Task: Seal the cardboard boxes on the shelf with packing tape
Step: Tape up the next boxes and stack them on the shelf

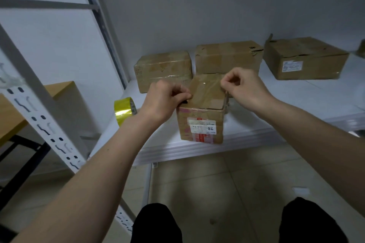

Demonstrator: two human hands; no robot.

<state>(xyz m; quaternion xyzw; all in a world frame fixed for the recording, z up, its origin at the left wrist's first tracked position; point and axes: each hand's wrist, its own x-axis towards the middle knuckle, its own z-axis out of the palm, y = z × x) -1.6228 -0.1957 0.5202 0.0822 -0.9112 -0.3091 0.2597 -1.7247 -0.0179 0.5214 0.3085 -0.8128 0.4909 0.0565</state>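
Labelled cardboard box (201, 122) at shelf edge (197, 150)

My left hand (166, 96) and right hand (244, 85) pinch clear tape (209, 85) across the near box (201, 116) on the shelf (286, 104); tape roll (124, 109) left.

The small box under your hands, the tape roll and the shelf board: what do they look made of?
Small box: brown corrugated-looking cardboard, matte, creased, with glossy clear tape across the top and a paper label on its front. Tape roll: shiny yellowish plastic film, judging by its glare; its core is not clear. Shelf board: smooth white surface, possibly painted metal or laminate; I cannot tell which.
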